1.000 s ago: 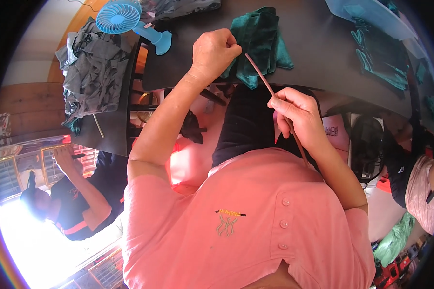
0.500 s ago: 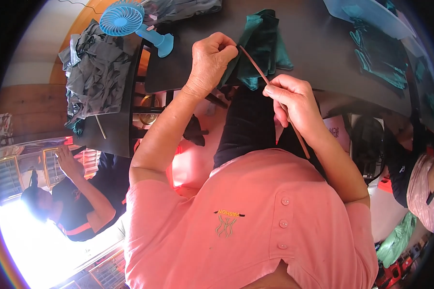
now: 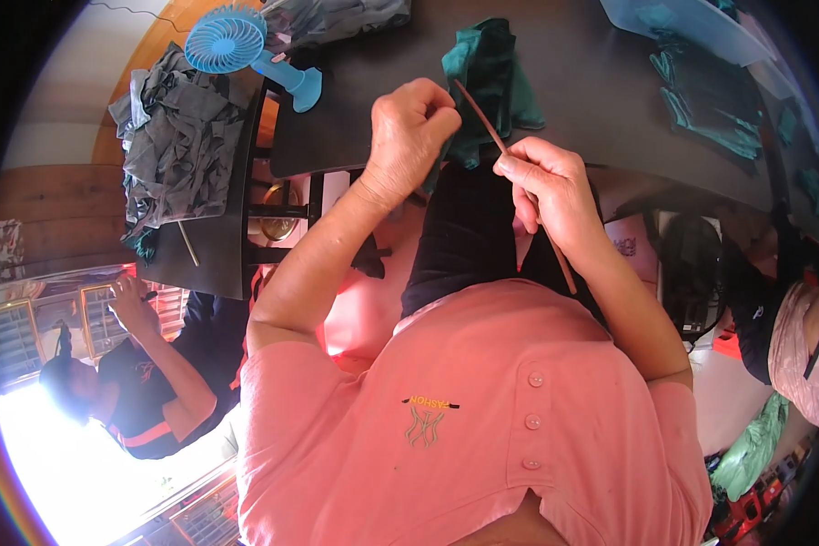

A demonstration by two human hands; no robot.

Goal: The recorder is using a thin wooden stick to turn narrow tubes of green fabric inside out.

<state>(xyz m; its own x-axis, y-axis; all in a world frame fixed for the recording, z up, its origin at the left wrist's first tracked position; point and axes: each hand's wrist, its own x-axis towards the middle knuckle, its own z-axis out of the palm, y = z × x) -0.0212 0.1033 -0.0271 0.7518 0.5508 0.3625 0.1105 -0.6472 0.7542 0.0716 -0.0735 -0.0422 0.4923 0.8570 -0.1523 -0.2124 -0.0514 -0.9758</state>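
Note:
My right hand (image 3: 544, 182) is closed around a thin reddish-brown stick (image 3: 484, 116). The stick slants up to the left, and its lower end sticks out below my palm. Facing it, my left hand (image 3: 412, 132) is closed in a pinch beside the stick's upper tip. A dark green, shiny cloth (image 3: 491, 68) lies on the dark table (image 3: 578, 86), and its near left edge runs down from my left fingertips. My fingers cover most of what the left hand pinches.
A blue fan (image 3: 227, 41) stands at the table's left, beside a heap of grey cloth (image 3: 177, 146). More green cloth pieces (image 3: 714, 114) and a clear bin (image 3: 692, 27) are at the right. Another person (image 3: 155, 373) is at the far left with a raised hand.
My left hand has come slightly nearer and to the right, and the cloth's left edge shifted with it. The stick has tilted a little steeper in my right hand.

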